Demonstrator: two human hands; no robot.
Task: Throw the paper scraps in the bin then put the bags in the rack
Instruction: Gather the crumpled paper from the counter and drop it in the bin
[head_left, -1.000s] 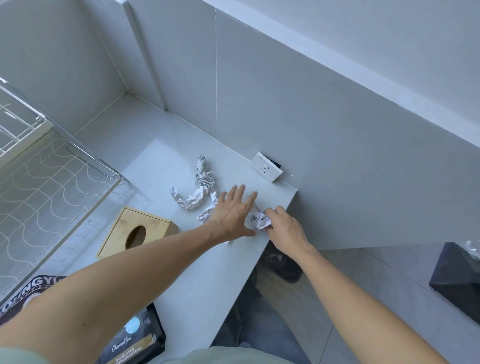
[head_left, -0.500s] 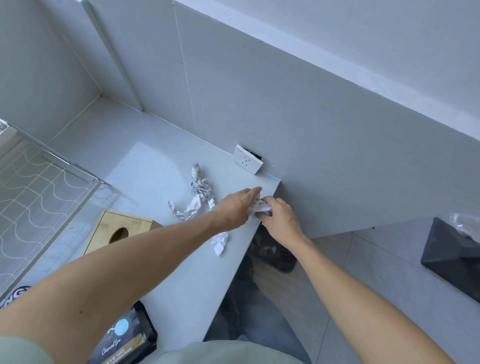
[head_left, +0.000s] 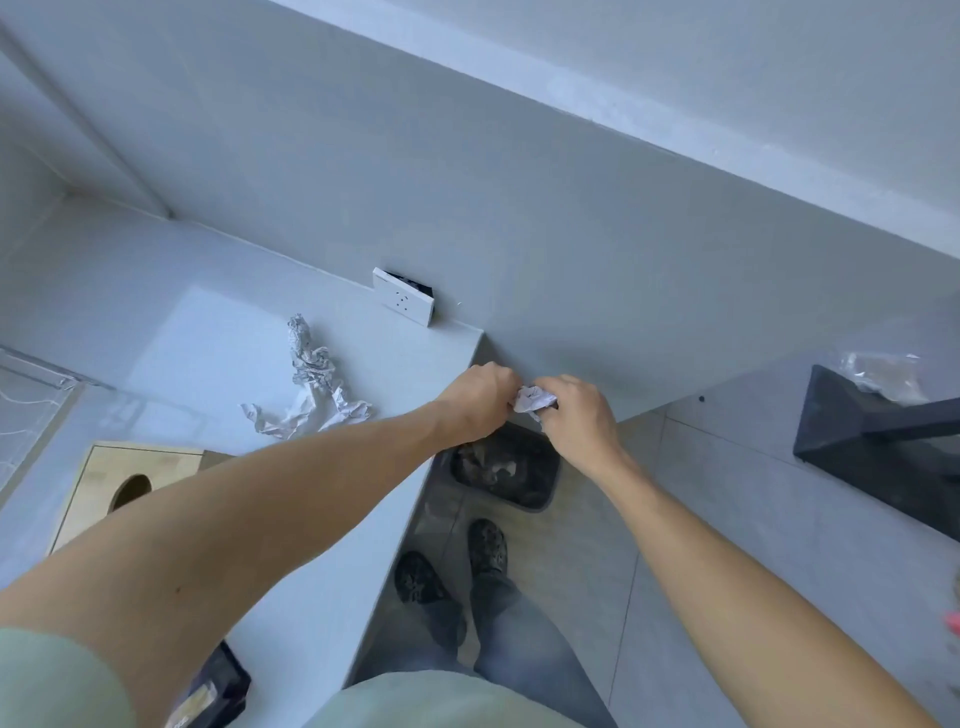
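Note:
A crumpled paper scrap (head_left: 534, 400) is pinched between my left hand (head_left: 478, 402) and my right hand (head_left: 579, 415), just past the right end of the white counter (head_left: 208, 343). Directly below them on the floor stands a dark bin (head_left: 519, 470) with crumpled stuff inside. More crumpled paper scraps (head_left: 311, 384) lie on the counter to the left of my hands. A dark coffee bag (head_left: 213, 693) shows at the counter's near edge, mostly hidden by my left arm. A corner of the wire rack (head_left: 26, 410) shows at the far left.
A wooden tissue box (head_left: 124, 480) sits on the counter under my left forearm. A white socket plate (head_left: 402, 303) leans at the wall. A black stand (head_left: 872, 447) with a clear plastic bag (head_left: 878, 374) is on the floor at right. My feet (head_left: 457, 561) stand by the bin.
Both hands have moved right, off the counter's end, carrying the scrap over the bin. The view has swung right and down, showing the bin and the floor.

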